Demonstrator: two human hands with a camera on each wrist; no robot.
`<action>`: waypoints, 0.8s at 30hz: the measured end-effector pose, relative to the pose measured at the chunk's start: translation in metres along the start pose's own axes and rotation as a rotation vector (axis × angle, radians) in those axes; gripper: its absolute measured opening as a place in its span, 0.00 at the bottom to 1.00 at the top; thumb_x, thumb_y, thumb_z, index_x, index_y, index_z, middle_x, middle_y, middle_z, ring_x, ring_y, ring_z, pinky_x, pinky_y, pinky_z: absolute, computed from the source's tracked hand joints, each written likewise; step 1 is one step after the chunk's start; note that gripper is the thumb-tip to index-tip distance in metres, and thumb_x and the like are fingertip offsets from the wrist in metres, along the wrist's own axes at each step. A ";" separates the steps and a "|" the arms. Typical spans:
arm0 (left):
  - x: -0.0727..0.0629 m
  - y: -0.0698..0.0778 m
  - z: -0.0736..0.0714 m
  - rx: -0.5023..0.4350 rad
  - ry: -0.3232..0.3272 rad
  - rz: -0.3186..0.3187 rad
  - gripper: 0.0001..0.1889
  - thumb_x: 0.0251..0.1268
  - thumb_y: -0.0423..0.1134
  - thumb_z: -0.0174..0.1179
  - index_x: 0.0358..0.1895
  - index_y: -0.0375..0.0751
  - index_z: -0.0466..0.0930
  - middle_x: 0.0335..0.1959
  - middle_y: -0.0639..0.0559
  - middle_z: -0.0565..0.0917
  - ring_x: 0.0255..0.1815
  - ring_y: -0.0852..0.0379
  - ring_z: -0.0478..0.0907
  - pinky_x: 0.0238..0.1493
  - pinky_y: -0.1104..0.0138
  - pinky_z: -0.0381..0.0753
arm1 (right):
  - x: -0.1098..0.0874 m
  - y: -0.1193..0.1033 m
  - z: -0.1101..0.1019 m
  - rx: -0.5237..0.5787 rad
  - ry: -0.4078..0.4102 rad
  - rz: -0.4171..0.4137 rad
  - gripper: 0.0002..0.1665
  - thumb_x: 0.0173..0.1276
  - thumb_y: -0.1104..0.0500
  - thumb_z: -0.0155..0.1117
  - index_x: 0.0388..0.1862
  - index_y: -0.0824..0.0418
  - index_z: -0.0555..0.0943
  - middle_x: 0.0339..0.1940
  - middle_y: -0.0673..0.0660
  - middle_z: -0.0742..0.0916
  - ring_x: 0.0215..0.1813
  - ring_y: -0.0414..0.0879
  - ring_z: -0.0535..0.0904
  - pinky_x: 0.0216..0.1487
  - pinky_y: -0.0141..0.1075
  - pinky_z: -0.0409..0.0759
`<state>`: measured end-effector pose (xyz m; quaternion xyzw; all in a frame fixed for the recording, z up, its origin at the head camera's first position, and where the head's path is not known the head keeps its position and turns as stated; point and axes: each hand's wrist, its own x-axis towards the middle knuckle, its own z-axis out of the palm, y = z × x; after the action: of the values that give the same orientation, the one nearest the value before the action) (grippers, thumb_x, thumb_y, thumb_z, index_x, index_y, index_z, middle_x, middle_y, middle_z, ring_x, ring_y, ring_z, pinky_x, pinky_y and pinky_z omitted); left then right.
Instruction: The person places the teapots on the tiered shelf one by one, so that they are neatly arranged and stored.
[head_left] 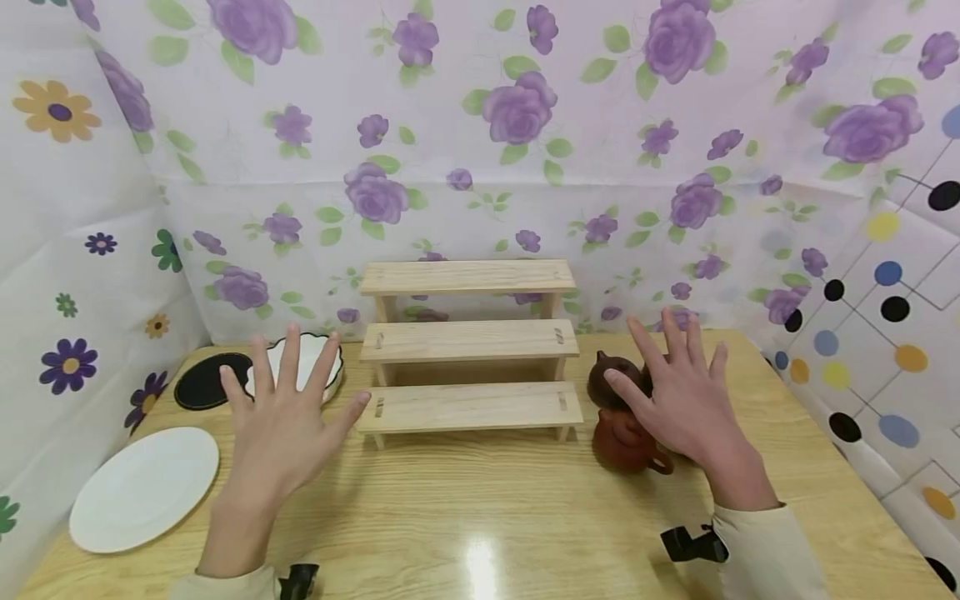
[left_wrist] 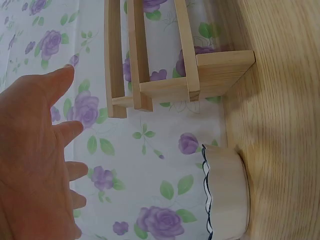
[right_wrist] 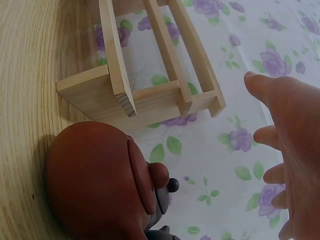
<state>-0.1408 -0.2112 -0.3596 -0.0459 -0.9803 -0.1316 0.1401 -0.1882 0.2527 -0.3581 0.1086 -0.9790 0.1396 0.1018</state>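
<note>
Both hands hang with spread fingers above the table, holding nothing. My left hand (head_left: 277, 437) overlaps a white bowl (left_wrist: 227, 195) with a wavy, dark-edged rim in the head view; the left wrist view shows palm and fingers apart from it. On the other side, my right hand (head_left: 686, 404) is nearest a reddish-brown teapot (head_left: 621, 442) and a dark brown teapot (head_left: 606, 385) behind it, and partly covers another dark piece. In the right wrist view the fingers are away from the reddish-brown teapot. Between the hands stands a three-tier wooden shelf (head_left: 472, 407).
A white plate (head_left: 146, 487) lies at the table's left edge, with a flat black oval piece (head_left: 206, 385) behind it. Flowered cloth (head_left: 450, 200) hangs close behind the shelf, and patterned cloth walls flank the wooden table (head_left: 450, 500).
</note>
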 end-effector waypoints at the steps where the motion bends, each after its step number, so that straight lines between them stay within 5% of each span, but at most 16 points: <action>1: 0.000 0.000 -0.001 -0.001 -0.003 -0.001 0.44 0.79 0.73 0.42 0.89 0.60 0.41 0.88 0.40 0.29 0.84 0.29 0.16 0.72 0.25 0.15 | 0.000 0.000 0.000 0.001 0.001 0.000 0.50 0.81 0.26 0.45 0.91 0.43 0.44 0.90 0.64 0.39 0.87 0.71 0.25 0.73 0.80 0.26; 8: 0.003 0.000 -0.003 -0.121 -0.014 -0.005 0.46 0.79 0.70 0.46 0.89 0.57 0.37 0.88 0.35 0.35 0.85 0.25 0.22 0.73 0.23 0.20 | -0.003 0.002 -0.007 0.041 0.037 -0.014 0.50 0.80 0.28 0.49 0.91 0.44 0.46 0.90 0.65 0.43 0.87 0.72 0.31 0.74 0.80 0.30; 12: 0.014 0.002 -0.001 -0.319 -0.014 0.012 0.48 0.80 0.62 0.55 0.89 0.51 0.39 0.87 0.30 0.47 0.85 0.23 0.40 0.76 0.23 0.38 | -0.011 0.007 -0.013 0.094 0.112 -0.033 0.48 0.80 0.34 0.58 0.89 0.51 0.56 0.87 0.70 0.58 0.84 0.75 0.52 0.74 0.78 0.49; 16: 0.038 0.004 0.004 -0.512 -0.037 -0.019 0.47 0.81 0.57 0.57 0.89 0.49 0.39 0.85 0.33 0.55 0.84 0.28 0.53 0.76 0.29 0.56 | -0.022 0.013 -0.015 0.167 0.193 -0.023 0.39 0.79 0.42 0.65 0.80 0.59 0.71 0.74 0.72 0.77 0.70 0.73 0.74 0.61 0.72 0.72; 19: 0.058 0.004 0.010 -0.633 -0.050 -0.072 0.46 0.82 0.59 0.55 0.89 0.52 0.38 0.85 0.36 0.58 0.83 0.30 0.57 0.75 0.31 0.62 | -0.030 0.020 -0.011 0.213 0.236 -0.004 0.31 0.77 0.46 0.69 0.71 0.63 0.81 0.58 0.68 0.88 0.52 0.64 0.87 0.47 0.58 0.84; 24: 0.088 0.002 0.021 -0.788 -0.043 -0.143 0.45 0.82 0.57 0.55 0.89 0.55 0.36 0.83 0.35 0.61 0.83 0.33 0.60 0.75 0.35 0.66 | -0.041 0.032 -0.001 0.249 0.255 0.039 0.22 0.74 0.49 0.73 0.59 0.62 0.89 0.37 0.56 0.94 0.32 0.41 0.88 0.32 0.33 0.80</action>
<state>-0.2306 -0.1986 -0.3537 -0.0307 -0.8581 -0.5060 0.0819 -0.1562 0.2903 -0.3744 0.0826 -0.9352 0.2745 0.2081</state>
